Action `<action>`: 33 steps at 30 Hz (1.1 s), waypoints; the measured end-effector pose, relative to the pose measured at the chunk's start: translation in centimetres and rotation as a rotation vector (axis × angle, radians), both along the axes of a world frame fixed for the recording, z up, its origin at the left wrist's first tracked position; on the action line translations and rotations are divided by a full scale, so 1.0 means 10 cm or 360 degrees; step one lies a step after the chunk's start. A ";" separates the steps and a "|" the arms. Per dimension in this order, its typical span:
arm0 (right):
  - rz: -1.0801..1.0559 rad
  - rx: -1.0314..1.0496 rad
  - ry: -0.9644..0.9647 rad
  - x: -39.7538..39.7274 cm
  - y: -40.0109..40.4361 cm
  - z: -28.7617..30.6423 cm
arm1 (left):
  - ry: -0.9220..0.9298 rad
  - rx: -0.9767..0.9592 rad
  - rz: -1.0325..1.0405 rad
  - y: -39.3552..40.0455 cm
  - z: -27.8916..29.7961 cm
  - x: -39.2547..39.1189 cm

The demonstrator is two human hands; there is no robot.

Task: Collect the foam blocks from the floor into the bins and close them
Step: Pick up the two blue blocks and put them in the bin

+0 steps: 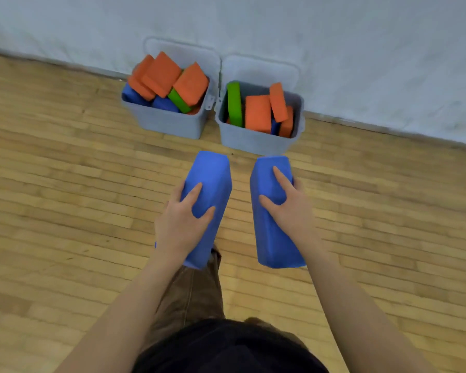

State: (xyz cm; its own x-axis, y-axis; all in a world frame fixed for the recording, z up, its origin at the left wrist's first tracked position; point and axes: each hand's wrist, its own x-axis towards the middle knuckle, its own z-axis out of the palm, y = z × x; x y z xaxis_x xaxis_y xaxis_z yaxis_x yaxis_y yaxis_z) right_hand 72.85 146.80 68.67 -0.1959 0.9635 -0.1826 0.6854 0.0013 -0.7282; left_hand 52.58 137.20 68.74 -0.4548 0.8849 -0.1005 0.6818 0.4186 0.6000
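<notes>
My left hand (182,219) grips a long blue foam block (213,173) held above the floor, and my right hand (289,204) grips a second blue foam block (267,238) beside it. Two grey bins stand against the wall ahead, lids hinged open behind them. The left bin (167,122) is heaped with orange, blue and green blocks rising above its rim. The right bin (253,142) holds orange blocks, a green one on end and a blue one. Both held blocks point toward the bins, just short of them.
A pale wall (334,36) runs behind the bins along a dark baseboard. Wooden plank floor (65,197) spreads to both sides. My brown trouser leg (194,292) shows below the left block.
</notes>
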 end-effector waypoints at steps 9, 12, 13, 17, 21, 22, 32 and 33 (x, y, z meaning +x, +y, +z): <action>0.0080 0.0029 -0.0070 -1.49 2.21 0.02 | 0.0042 -0.0002 -0.0040 2.22 0.06 -1.42; -0.0017 0.0048 -0.0065 -1.59 2.74 0.06 | 0.0088 -0.0009 -0.0152 2.94 0.12 -1.60; -0.0059 0.0050 -0.0080 -1.59 2.91 0.04 | 0.0081 -0.0016 -0.0189 3.19 0.13 -1.62; -0.0249 -0.0052 -0.0139 -1.50 3.62 -0.08 | 0.0165 -0.0035 -0.0308 4.18 0.12 -1.63; -0.0331 -0.0055 -0.0122 -1.46 4.48 -0.22 | 0.0229 -0.0032 -0.0429 5.16 0.00 -1.61; -0.0327 -0.0038 -0.0122 -1.45 4.71 -0.23 | 0.0246 -0.0045 -0.0448 5.40 -0.02 -1.60; -0.0144 0.0027 -0.0259 -1.73 6.60 -0.23 | 0.0224 -0.0150 -0.0392 7.18 -0.14 -1.64; -0.0146 0.0033 -0.0266 -1.78 6.71 -0.26 | 0.0212 -0.0157 -0.0384 7.31 -0.17 -1.67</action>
